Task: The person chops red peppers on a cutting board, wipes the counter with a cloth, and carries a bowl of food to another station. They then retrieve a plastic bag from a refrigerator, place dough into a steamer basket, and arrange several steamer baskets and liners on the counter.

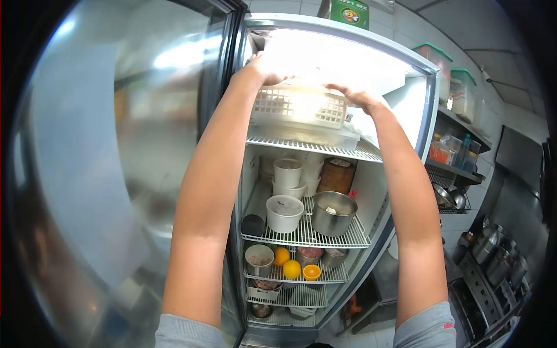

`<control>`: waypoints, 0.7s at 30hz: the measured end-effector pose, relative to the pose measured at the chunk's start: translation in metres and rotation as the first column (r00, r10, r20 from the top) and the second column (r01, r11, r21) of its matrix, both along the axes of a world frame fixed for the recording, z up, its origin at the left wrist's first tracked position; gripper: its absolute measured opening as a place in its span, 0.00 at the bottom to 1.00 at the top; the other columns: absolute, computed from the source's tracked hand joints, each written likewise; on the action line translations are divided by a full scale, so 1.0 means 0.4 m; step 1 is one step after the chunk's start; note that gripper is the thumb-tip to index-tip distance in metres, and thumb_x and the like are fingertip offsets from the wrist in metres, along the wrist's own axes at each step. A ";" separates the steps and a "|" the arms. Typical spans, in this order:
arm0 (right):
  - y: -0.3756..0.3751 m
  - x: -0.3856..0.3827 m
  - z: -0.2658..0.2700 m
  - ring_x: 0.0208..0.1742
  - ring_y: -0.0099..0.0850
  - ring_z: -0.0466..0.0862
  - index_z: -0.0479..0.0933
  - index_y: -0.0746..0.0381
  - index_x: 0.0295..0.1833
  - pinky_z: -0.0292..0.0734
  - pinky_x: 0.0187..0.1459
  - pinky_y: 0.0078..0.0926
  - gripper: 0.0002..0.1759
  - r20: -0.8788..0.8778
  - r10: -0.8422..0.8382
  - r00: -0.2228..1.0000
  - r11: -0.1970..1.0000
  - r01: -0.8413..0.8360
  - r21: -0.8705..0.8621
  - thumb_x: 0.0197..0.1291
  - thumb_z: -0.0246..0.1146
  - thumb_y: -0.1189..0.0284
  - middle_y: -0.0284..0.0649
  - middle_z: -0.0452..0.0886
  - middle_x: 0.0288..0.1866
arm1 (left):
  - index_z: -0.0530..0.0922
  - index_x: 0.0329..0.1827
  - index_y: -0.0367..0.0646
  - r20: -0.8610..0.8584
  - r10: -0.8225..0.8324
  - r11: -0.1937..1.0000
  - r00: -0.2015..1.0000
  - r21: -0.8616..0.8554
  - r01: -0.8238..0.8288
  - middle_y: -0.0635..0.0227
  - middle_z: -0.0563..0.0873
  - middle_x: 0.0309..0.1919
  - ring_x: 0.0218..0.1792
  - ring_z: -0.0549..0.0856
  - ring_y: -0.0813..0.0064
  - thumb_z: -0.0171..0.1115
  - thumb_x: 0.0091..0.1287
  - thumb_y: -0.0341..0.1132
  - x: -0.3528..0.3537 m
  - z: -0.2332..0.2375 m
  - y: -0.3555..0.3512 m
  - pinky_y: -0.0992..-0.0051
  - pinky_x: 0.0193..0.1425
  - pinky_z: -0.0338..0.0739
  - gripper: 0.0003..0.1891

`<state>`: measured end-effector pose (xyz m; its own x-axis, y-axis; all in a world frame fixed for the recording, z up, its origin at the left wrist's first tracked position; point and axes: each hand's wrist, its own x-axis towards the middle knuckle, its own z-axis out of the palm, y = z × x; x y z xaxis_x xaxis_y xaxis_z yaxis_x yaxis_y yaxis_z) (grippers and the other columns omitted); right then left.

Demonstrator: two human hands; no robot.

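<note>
A white plastic basket [299, 105] with square holes sits on the top shelf of an open refrigerator, over a translucent flat container [325, 134]. At the basket's left end, my left hand [262, 71] is closed on the upper rim. My right hand [361, 97] holds the rim at the right corner, its fingertips reaching over the edge. Strong light washes out the space above the basket, so its contents and part of my fingers are hard to make out.
The glass door [145, 145] stands open on the left. Lower wire shelves hold white tubs [284, 216], a metal pot [333, 217], oranges [292, 269] and several bowls. On the right are a wall shelf [464, 124] with containers and a metal rack [487, 290].
</note>
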<state>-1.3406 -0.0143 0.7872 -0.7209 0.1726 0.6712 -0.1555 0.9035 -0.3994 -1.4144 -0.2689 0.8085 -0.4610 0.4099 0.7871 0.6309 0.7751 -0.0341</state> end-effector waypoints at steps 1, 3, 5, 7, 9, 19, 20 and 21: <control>-0.036 0.046 -0.003 0.77 0.43 0.66 0.76 0.56 0.71 0.62 0.74 0.44 0.37 0.072 0.062 0.996 0.996 -0.066 0.058 0.68 0.58 0.42 0.51 0.73 0.73 | 0.83 0.63 0.54 -0.006 -0.006 1.000 1.000 -0.003 0.006 0.50 0.83 0.62 0.65 0.80 0.55 0.67 0.67 0.44 0.034 -0.020 0.002 0.64 0.70 0.75 0.21; -0.028 0.042 0.001 0.82 0.45 0.59 0.75 0.57 0.73 0.55 0.77 0.53 0.41 0.140 0.116 0.983 0.985 -0.132 0.114 0.68 0.56 0.36 0.53 0.66 0.79 | 0.79 0.69 0.52 -0.172 0.111 0.994 0.979 0.026 -0.108 0.45 0.77 0.69 0.71 0.74 0.48 0.68 0.67 0.48 0.107 -0.059 -0.005 0.63 0.75 0.70 0.27; 0.023 -0.044 0.002 0.78 0.46 0.67 0.77 0.58 0.71 0.61 0.75 0.50 0.41 -0.158 0.168 0.973 0.960 -0.198 -0.198 0.66 0.58 0.37 0.51 0.72 0.75 | 0.71 0.75 0.48 0.071 -0.029 0.998 0.997 0.059 0.024 0.43 0.70 0.74 0.75 0.68 0.46 0.69 0.67 0.52 0.166 -0.074 -0.005 0.62 0.79 0.64 0.36; -0.005 0.059 -0.019 0.70 0.46 0.75 0.75 0.60 0.70 0.70 0.68 0.46 0.40 -0.270 0.333 0.904 0.872 -0.404 -0.276 0.66 0.57 0.39 0.49 0.78 0.69 | 0.66 0.78 0.42 -0.340 -0.272 0.829 0.900 0.392 0.399 0.45 0.66 0.77 0.78 0.65 0.49 0.68 0.68 0.55 0.184 -0.120 0.042 0.58 0.80 0.61 0.41; -0.036 0.148 -0.062 0.62 0.44 0.82 0.73 0.60 0.69 0.78 0.59 0.42 0.37 -0.687 0.594 0.418 0.241 -0.907 -0.344 0.69 0.54 0.42 0.45 0.81 0.63 | 0.68 0.77 0.42 -0.391 -0.693 0.448 0.606 0.424 0.787 0.40 0.69 0.74 0.77 0.65 0.46 0.71 0.63 0.58 0.227 -0.119 0.069 0.57 0.77 0.64 0.44; 0.059 0.581 -0.859 0.68 0.39 0.79 0.60 0.57 0.78 0.82 0.60 0.50 0.50 -0.683 0.605 0.410 -0.226 -0.734 -0.640 0.66 0.45 0.28 0.40 0.74 0.72 | 0.83 0.42 0.32 0.050 -0.992 0.113 0.118 0.775 0.621 0.62 0.85 0.32 0.34 0.82 0.76 0.62 0.74 0.32 0.536 -0.727 0.418 0.73 0.42 0.76 0.10; 0.072 0.640 -0.948 0.73 0.37 0.74 0.56 0.57 0.80 0.76 0.67 0.51 0.52 -0.689 0.549 0.473 -0.153 -0.753 -0.640 0.65 0.51 0.30 0.40 0.69 0.75 | 0.83 0.43 0.32 0.072 -0.994 0.111 0.088 0.771 0.627 0.65 0.84 0.33 0.36 0.80 0.78 0.62 0.75 0.34 0.560 -0.796 0.463 0.76 0.43 0.75 0.11; 0.075 0.688 -1.017 0.73 0.37 0.74 0.56 0.57 0.80 0.76 0.67 0.51 0.52 -0.708 0.480 0.518 -0.145 -0.749 -0.647 0.65 0.51 0.30 0.40 0.69 0.75 | 0.83 0.43 0.32 0.088 -0.995 0.101 0.053 0.768 0.632 0.68 0.84 0.34 0.38 0.79 0.81 0.61 0.76 0.35 0.585 -0.855 0.505 0.78 0.44 0.73 0.12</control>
<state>-1.0652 0.0156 0.3803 -0.7802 0.2092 0.5895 -0.5920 -0.5512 -0.5880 -1.1805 -0.0668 0.4663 -0.3736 0.5115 0.7738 0.5502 -0.5495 0.6288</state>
